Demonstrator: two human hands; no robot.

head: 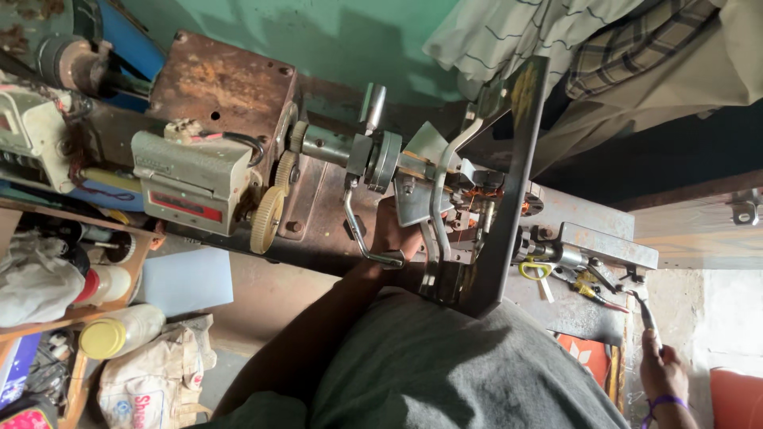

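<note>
A rusty winding machine [318, 183] sits on a worn metal bench [580, 230] against a green wall [334, 40], with checked cloth [604, 40] hanging above. On the wooden shelf [48, 318] at the side stand a yellow-capped plastic bottle [119, 330] and a white printed sack [151, 381]; a grey counter box with a red panel [191, 187] is fixed to the machine beside tan gears [266, 218]. The left hand [397, 238] reaches up into the machine, beside its bent crank handle [366, 230]; whether its fingers close on anything cannot be told. The right hand [664, 373] is wrapped around a slim tool handle [648, 318], near yellow-handled pliers [592, 290].
</note>
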